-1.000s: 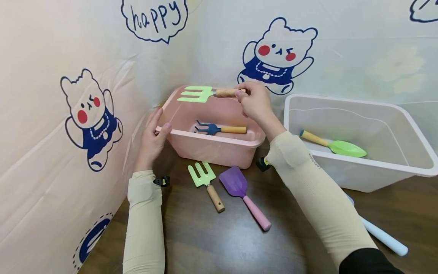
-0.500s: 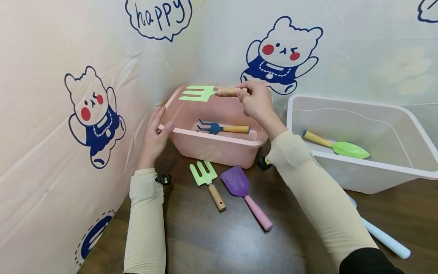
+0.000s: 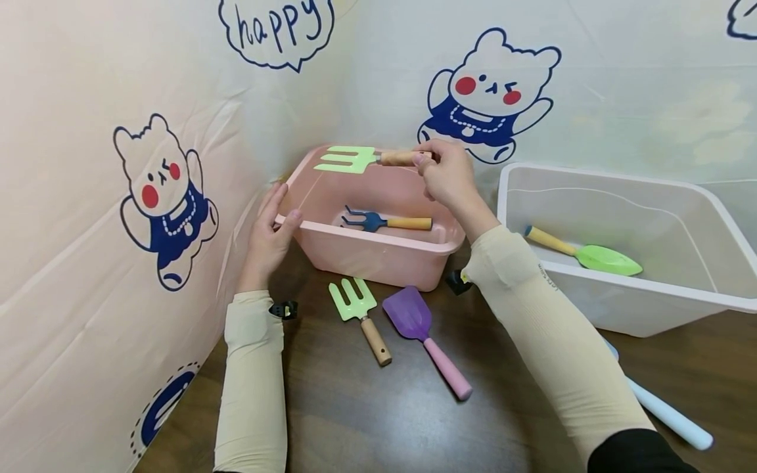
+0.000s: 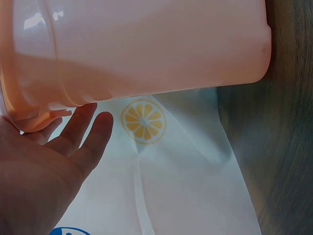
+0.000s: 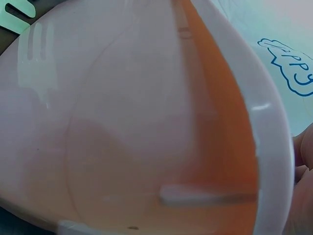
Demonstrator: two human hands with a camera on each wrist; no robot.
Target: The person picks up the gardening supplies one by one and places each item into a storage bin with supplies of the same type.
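In the head view my right hand (image 3: 452,172) grips the wooden handle of a light green hand fork (image 3: 349,159), held level over the back of a pink bin (image 3: 369,259) with its tines toward the left. My left hand (image 3: 266,243) rests at the bin's left front corner; its fingers (image 4: 100,134) lie spread and fairly straight at the rim in the left wrist view. Inside the bin lies a blue three-pronged cultivator (image 3: 370,222) with a yellow handle. The bin's wall fills most of the right wrist view, where only a bit of the right hand shows.
A second green hand fork (image 3: 361,312) and a purple scoop (image 3: 412,314) with a pink handle lie before the bin. A white bin (image 3: 627,289) on the right holds a green trowel (image 3: 609,259). A light blue handle (image 3: 668,412) lies partly behind the right forearm.
The whole head view has shifted slightly, so things sit a little further right. Both hands keep their places at the bin and on the hand fork.
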